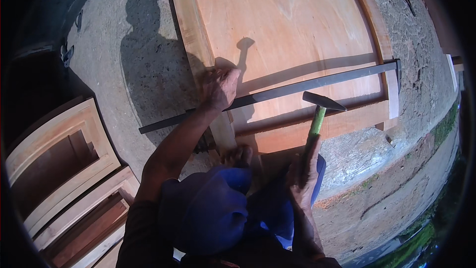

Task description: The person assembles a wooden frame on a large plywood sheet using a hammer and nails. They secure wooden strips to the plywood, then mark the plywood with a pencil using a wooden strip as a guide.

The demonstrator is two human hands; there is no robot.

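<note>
The right hand (303, 168) has its fingers clamped on the hammer (320, 111) handle, head at 12 o'clock. The left hand (218, 88) presses the metal bar (297, 88), fingers together.

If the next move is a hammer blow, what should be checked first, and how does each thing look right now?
1. Right hand has a firm grip on the hammer: ok, fingers wrap the green handle.
2. Left hand steadies the long metal bar: ok, it rests on the bar.
3. Left fingers are away from the hammer head: ok, a clear gap shows.
4. Bar lies flat across the wooden panel: cannot tell.
5. Panel is supported on the ground: ok.
6. A nail or striking target is in place: cannot tell.
</note>
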